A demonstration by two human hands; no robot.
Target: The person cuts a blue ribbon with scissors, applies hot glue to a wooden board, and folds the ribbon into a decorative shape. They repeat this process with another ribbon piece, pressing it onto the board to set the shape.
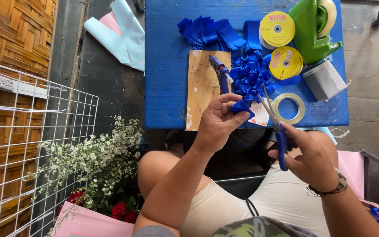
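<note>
Now, left hand [218, 120]: pinching blue ribbon loop [242, 107], raised clear of bench [167, 66].
Right hand [305, 153]: closed round scissors [273, 118] (blades aimed at ribbon).

A florist's craft corner: ribbon spools [277, 29], a glue gun [220, 72], a bouquet [97, 175] (roses, white sprigs) by a blue table [167, 66].

A single head-worn camera looks almost straight down from above the seated person, close enough that the knees and both forearms fill the lower half. The far edge of the view is at the top, where the blue table [167, 66] reaches the upper border. The left hand [218, 123] and right hand [310, 156] sit just below centre. A white wire grid [31, 145] stands at the left, bare floor at the right
</note>
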